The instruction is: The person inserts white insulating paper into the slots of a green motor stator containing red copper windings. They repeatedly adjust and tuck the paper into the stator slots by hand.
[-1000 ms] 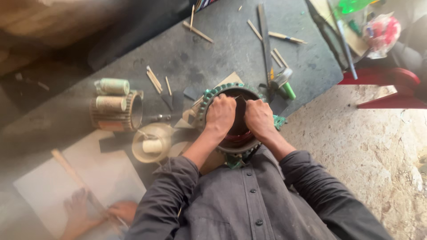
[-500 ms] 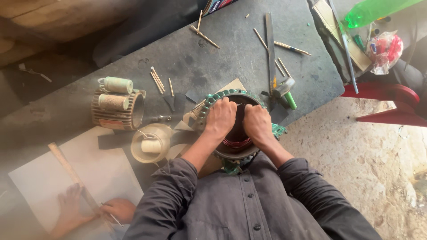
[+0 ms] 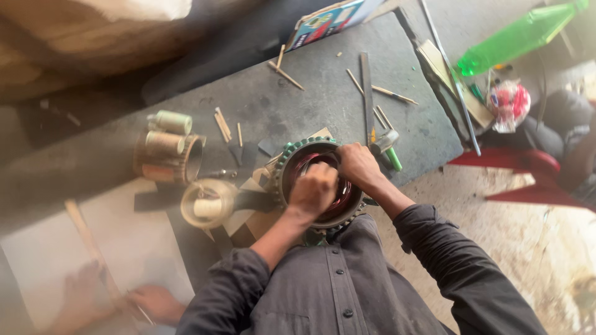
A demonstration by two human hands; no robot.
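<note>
A round motor stator [image 3: 287, 167] with green slot liners and reddish copper windings lies at the near edge of a grey work table [image 3: 310, 93]. My left hand [image 3: 315, 189] is curled in a fist inside the stator's bore, pressing on the windings. My right hand [image 3: 358, 164] grips the far right rim and the coil there. Whether either hand holds a small tool is hidden by the fingers.
Left of the stator stand a roll of tape [image 3: 208, 201] and a wooden holder with thread spools [image 3: 166, 149]. Wooden sticks [image 3: 222, 124], a long metal strip [image 3: 367, 93] and a green-handled tool [image 3: 390, 149] lie on the table. Another person's hands [image 3: 155, 301] rest on white paper at lower left. A green bottle [image 3: 515, 40] is at far right.
The view has shifted, so the stator sits lower and more to the right. My left hand has dropped deeper into the bore; my right hand has moved to the far rim.
</note>
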